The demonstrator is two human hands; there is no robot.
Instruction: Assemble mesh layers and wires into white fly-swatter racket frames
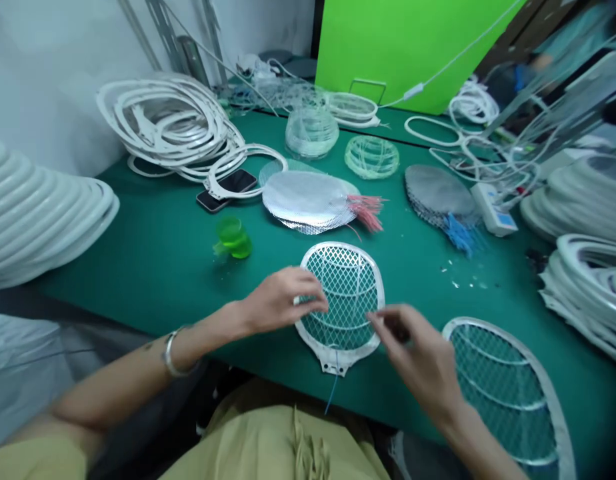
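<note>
A white oval racket frame (pixel 381 287) with a metal mesh and curved white ribs lies flat before me. From its handle end a thin blue wire (pixel 331 395) hangs past the table edge. My left hand (pixel 285 298) is over the frame's left side, thumb and fingers pinched close above the mesh. At the right rim, my right hand (pixel 422 353) also has thumb and forefinger pressed together. Whatever either pinch holds is too small to make out. A second meshed racket frame (pixel 563 417) lies to the right of my right hand.
Mesh sheets (pixel 308 197) with red wires lie behind the frame, and darker mesh sheets (pixel 438 190) with blue wires to their right. A green tape roll (pixel 234 238) and phones (pixel 238 181) are at left. White frame stacks (pixel 43 220) flank the green table (pixel 153 280).
</note>
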